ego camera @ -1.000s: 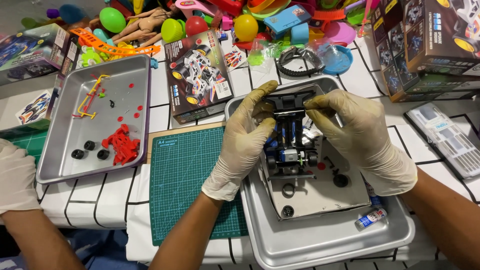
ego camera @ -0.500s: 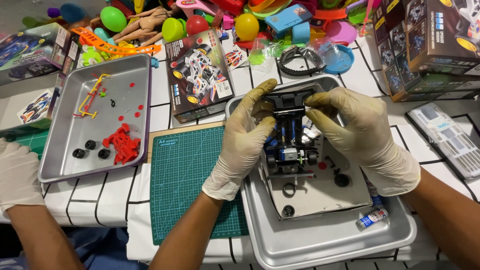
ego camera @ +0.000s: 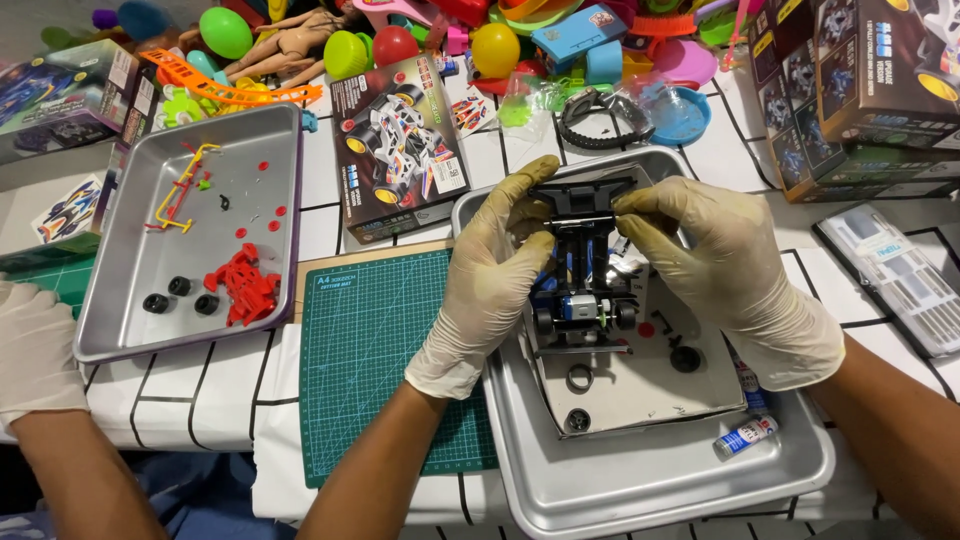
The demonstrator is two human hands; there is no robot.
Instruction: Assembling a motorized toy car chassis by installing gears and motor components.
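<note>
nearest to me, a metal tray (ego camera: pixel 800 470) sits at the table's front edge, and in it lies one small blue and white tube (ego camera: pixel 745 437) beside a pale card sheet (ego camera: pixel 690 395). on that sheet i count three loose black wheels or rings; i cannot tell which. above the sheet i hold one black toy car chassis (ego camera: pixel 585 290), tilted with its front bumper away from me. my left hand (ego camera: pixel 490 275), gloved, is clamped on the chassis's left side, thumb and fingers pinching the bumper end. my right hand (ego camera: pixel 725 270), also gloved, grasps the right side of the same bumper, fingertips closed on it. both hands are over the tray, clear of its floor.

left of the tray lies one green cutting mat (ego camera: pixel 380 350), partly under my left forearm. at the far left edge, one other gloved hand (ego camera: pixel 35 350), a co-worker's, rests on the table and holds nothing that i can see.

farther out stands a second metal tray (ego camera: pixel 125 300). it holds one red plastic part cluster (ego camera: pixel 243 288), three black wheels (ego camera: pixel 181 296), one yellow parts frame (ego camera: pixel 183 190) and several small red dots. beside it lies one printed model car box (ego camera: pixel 400 140); more boxes, at least two, are stacked at the far right (ego camera: pixel 860 80).

the surface is a white cloth with black grid lines (ego camera: pixel 200 400). the far edge is heaped with coloured plastic toys (ego camera: pixel 480 40); the room beyond is out of view.
</note>
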